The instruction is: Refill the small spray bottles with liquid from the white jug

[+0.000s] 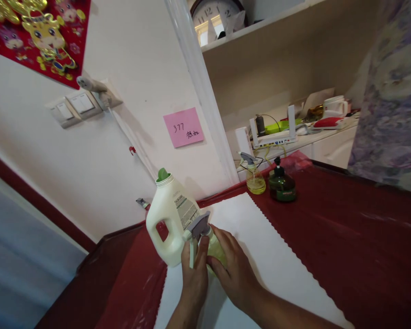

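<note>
Both hands are on a spray bottle (216,250) with a grey and pale green trigger head and a yellowish body. My left hand (194,272) has its fingers closed around the trigger side, just under the nozzle. Wrapped about the body from the right is my right hand (234,269), its thumb across the front. The bottle is above the white mat (256,246); whether its base touches the mat is hidden. Close behind on the left stands a large cream jug (174,214) with a handle, its neck uncapped and something green showing in the mouth.
At the back stand a second spray bottle (255,179) with yellow liquid and a dark green pump bottle (282,183). A red cloth (356,237) covers the table. Behind are a white router (274,137), a wall with a pink note (183,127), and a floral curtain (392,96) at right.
</note>
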Motion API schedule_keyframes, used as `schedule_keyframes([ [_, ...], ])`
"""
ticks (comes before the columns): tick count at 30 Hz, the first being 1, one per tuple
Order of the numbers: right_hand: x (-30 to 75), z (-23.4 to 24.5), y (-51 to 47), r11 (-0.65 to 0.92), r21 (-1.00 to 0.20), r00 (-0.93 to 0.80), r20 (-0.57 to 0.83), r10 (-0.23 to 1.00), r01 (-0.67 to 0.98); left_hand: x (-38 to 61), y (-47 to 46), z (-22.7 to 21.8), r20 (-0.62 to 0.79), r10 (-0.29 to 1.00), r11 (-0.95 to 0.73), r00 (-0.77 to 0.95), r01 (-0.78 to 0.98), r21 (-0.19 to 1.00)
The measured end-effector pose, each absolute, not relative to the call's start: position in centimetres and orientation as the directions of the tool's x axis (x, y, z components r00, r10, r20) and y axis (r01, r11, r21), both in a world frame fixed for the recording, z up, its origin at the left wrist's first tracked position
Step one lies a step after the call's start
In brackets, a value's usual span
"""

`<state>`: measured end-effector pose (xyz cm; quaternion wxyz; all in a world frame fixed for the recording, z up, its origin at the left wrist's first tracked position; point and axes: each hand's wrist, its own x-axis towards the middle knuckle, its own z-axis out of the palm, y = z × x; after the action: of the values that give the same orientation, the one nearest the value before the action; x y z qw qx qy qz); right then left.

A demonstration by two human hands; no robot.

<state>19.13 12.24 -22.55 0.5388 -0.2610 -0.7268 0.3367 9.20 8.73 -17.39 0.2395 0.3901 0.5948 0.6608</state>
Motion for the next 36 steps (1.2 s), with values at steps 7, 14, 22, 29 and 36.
schedule_keyframes([
  [7,19.0,-23.1,12.4,0.669,-0.742,-0.258,0.638,0.725,0.044,9.5,9.8,-17.1,0.267,0.821,-0.247,-0.505,0.109,0.963],
  [14,18.9,-22.9,12.6,0.614,-0.789,-0.273,0.585,0.763,0.027,9.5,9.9,-17.6,0.233,0.817,-0.29,-0.528,-0.026,0.957],
  [22,19.0,-22.7,12.3,0.663,-0.749,-0.28,0.633,0.722,0.014,10.2,9.8,-16.7,0.224,0.805,-0.233,-0.549,0.054,0.971],
  [29,18.9,-22.8,12.3,0.621,-0.783,-0.279,0.589,0.759,0.038,8.4,10.1,-17.7,0.271,0.862,-0.253,-0.428,0.101,0.962],
  [36,18.9,-23.2,12.3,0.622,-0.782,-0.279,0.589,0.759,0.04,8.5,10.2,-17.8,0.251,0.881,-0.29,-0.401,-0.039,0.956],
])
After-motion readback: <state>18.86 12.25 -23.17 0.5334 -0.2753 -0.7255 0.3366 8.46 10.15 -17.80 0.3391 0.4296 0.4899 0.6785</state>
